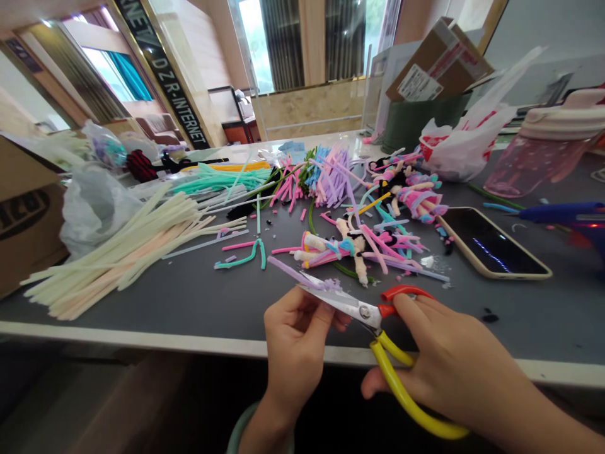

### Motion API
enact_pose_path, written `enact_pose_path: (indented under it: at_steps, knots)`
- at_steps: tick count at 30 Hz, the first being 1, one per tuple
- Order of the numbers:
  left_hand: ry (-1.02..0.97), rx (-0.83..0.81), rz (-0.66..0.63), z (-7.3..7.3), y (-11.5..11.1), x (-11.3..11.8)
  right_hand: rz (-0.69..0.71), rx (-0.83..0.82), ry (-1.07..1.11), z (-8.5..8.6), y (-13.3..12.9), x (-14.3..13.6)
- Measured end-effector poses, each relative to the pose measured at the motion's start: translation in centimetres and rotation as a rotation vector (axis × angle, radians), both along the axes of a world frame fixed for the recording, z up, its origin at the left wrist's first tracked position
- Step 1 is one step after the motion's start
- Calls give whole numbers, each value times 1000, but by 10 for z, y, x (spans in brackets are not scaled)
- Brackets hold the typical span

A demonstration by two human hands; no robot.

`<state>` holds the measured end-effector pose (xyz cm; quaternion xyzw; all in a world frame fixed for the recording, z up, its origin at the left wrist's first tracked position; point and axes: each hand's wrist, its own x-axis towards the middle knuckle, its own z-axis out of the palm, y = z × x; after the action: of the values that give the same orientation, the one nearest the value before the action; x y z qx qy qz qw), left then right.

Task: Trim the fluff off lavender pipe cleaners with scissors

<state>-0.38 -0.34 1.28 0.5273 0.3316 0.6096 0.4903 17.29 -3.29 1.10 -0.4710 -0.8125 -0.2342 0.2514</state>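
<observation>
My left hand (pixel 297 343), just over the table's front edge, pinches a lilac pipe cleaner (pixel 289 271) between thumb and fingers. One end of it points up and to the left. My right hand (pixel 439 347) is closed around scissors (pixel 363 312) with one red and one yellow handle. The blades lie along the pipe cleaner, with lilac fluff (pixel 333 285) at their upper edge. Whether the blade tips are closed on the stem is hard to make out. Beyond the blades lies a doll-like figure (pixel 352 246) made of pipe cleaners, among pink and lilac strands.
Cream pipe cleaners (pixel 118 255) lie in a bundle at left, with turquoise ones (pixel 222 180) behind. Finished-looking dolls (pixel 420 195) lie right of centre. A phone (pixel 494 243), a pink bottle (pixel 534 151) and a blue glue gun (pixel 567 214) occupy the right side.
</observation>
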Motion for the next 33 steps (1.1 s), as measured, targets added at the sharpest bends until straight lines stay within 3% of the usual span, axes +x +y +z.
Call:
enact_pose_path:
  at_steps: [26, 33]
  knots:
    - [-196, -71, -53, -5, -3, 6, 10, -11, 61, 5, -1, 1]
    - [-107, -87, -6, -1, -5, 10, -11, -33, 53, 5, -2, 1]
